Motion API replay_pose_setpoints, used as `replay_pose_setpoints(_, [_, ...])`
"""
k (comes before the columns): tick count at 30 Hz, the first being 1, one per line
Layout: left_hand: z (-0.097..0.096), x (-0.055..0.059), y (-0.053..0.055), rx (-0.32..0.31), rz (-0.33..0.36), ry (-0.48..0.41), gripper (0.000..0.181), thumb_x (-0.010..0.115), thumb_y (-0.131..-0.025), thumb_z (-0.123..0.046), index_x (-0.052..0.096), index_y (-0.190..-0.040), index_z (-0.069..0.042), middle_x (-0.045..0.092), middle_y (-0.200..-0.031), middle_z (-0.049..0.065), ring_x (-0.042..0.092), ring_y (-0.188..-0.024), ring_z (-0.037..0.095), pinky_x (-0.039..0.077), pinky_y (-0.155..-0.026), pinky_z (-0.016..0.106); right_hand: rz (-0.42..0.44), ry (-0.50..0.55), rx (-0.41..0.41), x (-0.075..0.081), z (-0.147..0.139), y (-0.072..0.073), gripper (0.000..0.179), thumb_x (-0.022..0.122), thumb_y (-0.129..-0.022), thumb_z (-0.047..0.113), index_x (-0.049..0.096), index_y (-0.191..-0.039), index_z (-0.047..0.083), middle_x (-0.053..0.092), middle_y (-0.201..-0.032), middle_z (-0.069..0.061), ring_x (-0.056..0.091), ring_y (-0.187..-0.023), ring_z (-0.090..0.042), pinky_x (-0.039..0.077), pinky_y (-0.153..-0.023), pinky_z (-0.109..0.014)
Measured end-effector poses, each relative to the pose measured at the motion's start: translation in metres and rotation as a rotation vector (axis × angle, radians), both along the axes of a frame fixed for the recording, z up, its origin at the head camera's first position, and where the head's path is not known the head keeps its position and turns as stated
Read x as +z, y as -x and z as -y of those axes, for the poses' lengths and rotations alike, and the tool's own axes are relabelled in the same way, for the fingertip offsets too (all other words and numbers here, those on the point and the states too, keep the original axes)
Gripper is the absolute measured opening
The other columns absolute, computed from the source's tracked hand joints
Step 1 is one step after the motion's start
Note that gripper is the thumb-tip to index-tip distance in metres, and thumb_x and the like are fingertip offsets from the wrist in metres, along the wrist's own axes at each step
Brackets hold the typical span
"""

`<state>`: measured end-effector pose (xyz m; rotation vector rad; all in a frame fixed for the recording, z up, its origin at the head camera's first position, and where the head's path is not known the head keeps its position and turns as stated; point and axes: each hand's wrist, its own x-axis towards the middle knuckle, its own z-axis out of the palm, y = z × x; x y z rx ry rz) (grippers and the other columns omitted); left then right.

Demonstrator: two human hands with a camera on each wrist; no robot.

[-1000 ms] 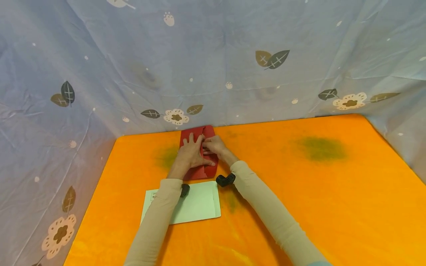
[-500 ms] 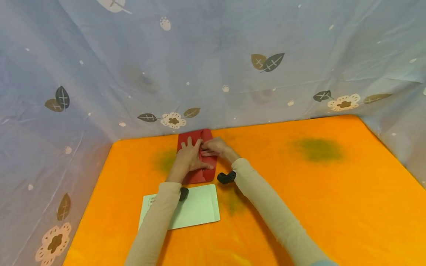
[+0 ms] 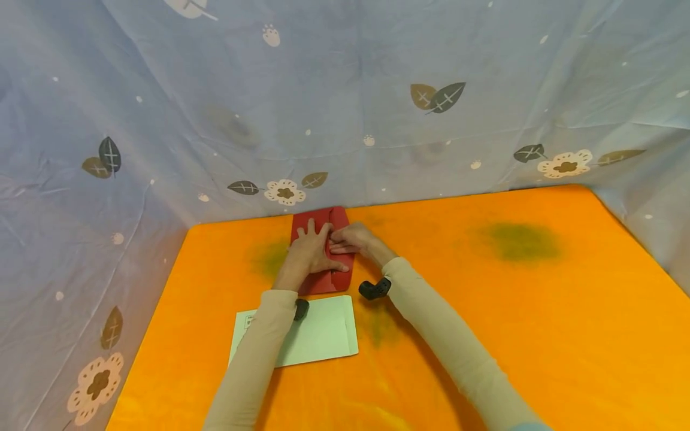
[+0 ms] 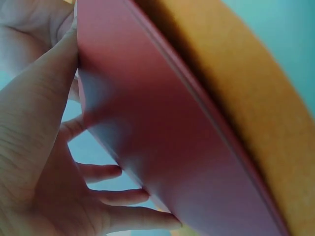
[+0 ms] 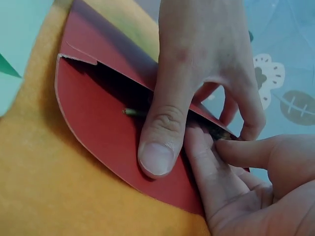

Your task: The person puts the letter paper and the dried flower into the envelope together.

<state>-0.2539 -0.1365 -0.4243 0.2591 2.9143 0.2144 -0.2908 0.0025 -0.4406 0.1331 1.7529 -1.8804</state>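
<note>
A red envelope (image 3: pixel 314 281) lies near the table's back edge, its flap (image 5: pixel 98 113) unfolded to the right and its mouth gaping. My left hand (image 3: pixel 311 251) spreads over it, with the thumb pressing down on the flap and the other fingers along the envelope body. At the mouth, my right hand (image 3: pixel 356 238) has its fingers tucked into the opening. Its thumb and fingers pinch a dark, dry-looking sprig (image 5: pixel 222 133), mostly hidden by hands and paper. A thin green stem end (image 5: pixel 132 112) pokes out beside the left thumb.
A pale green envelope (image 3: pixel 323 332) lies just in front of the red one, partly under the left forearm. Black wrist cameras (image 3: pixel 374 289) hang below both wrists. Patterned curtain (image 3: pixel 356 120) rises behind the orange table cover (image 3: pixel 458 311).
My right hand has drawn slightly to the right at the envelope's mouth. The left hand stays spread on the red envelope. The head view has shifted a little.
</note>
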Motion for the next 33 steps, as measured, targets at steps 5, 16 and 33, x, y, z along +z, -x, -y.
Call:
replay_pose_setpoints(5, [0.001,0.002,-0.001,-0.001,-0.003,-0.008,0.109,0.077,-0.064,-0.071,0.032,-0.148,-0.02,0.019,-0.156,0.025,0.034,-0.129,0.049,0.042,-0.096,0.063,0.001,-0.009,0.039,-0.001,0.0,0.0,0.029,0.056,-0.097,0.001,0.061,-0.12,-0.014,0.069,-0.087,-0.014,0.073,-0.079,-0.021,0.056,-0.08,-0.035])
replay_pose_setpoints(16, [0.001,0.001,-0.001,0.007,0.015,-0.015,0.111,0.077,-0.064,-0.07,0.029,-0.151,-0.019,0.016,-0.157,0.025,0.032,-0.132,0.05,0.04,-0.097,0.066,0.034,0.067,0.138,-0.005,-0.003,0.003,0.037,0.042,-0.103,0.004,0.048,-0.136,-0.012,0.054,-0.133,-0.03,0.058,-0.118,-0.04,0.046,-0.099,-0.044])
replay_pose_setpoints(33, [0.004,-0.004,-0.002,0.032,0.128,-0.049,0.094,0.054,-0.087,-0.069,0.011,-0.159,-0.026,-0.001,-0.162,0.021,0.004,-0.143,0.054,0.015,-0.102,0.077,-0.307,-0.177,0.281,0.023,-0.063,-0.013,0.041,0.042,-0.106,0.016,0.049,-0.136,-0.012,0.058,-0.127,-0.03,0.061,-0.113,-0.041,0.049,-0.096,-0.046])
